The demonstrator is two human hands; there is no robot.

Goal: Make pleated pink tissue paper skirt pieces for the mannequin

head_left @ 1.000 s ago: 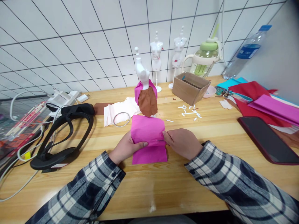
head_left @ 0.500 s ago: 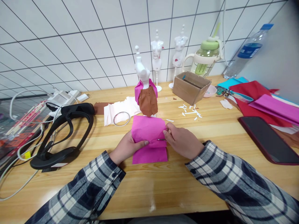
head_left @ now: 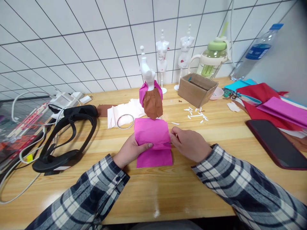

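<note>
Two pinches show: the left hand (head_left: 128, 152) on the pink sheet (head_left: 151, 131), best kept taut, the right hand (head_left: 189, 143) on a thin dark tool (head_left: 167, 143).

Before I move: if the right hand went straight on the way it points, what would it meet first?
The pink sheet, at its right edge, just ahead of the right hand; the two may well be touching, as depth is unclear here.

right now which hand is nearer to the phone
The right hand. It is at the right edge of the magenta sheet, left of the phone, with tabletop between. The left hand is farther off, holding the sheet's left side.
</note>
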